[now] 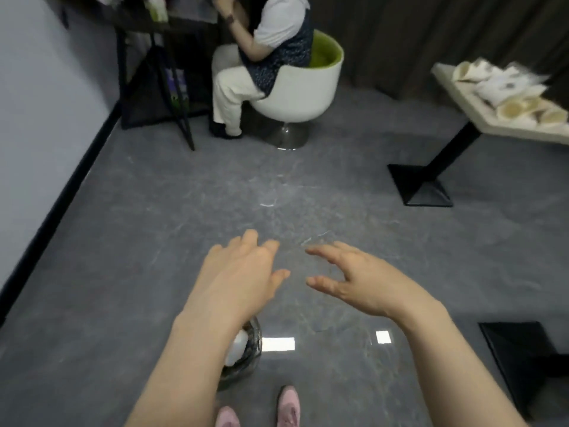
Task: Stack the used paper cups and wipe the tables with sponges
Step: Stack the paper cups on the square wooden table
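Right now we stand mid-room with both hands out front over the grey floor (154,241). Left hand (243,272) has its fingers (249,238) spread and loose, holding nothing; right hand (357,275) is half-curled, thumb and fingers apart, also holding nothing. The used paper cups (505,90) lie tipped in a heap on the pale counter (462,97) at far right, well apart from us; they're blurred, so the count is unclear. No sponge in view. A bin w/ a dark liner (246,352) sits on the floor just under our left forearm, something white inside, prob. rubbish.

We judge the cup-stacking step isn't begun yet: we're between stations, approaching. Next move calls for turning right, closing on that counter, then righting one cup and nesting the others into it, one hand steadying the stack.
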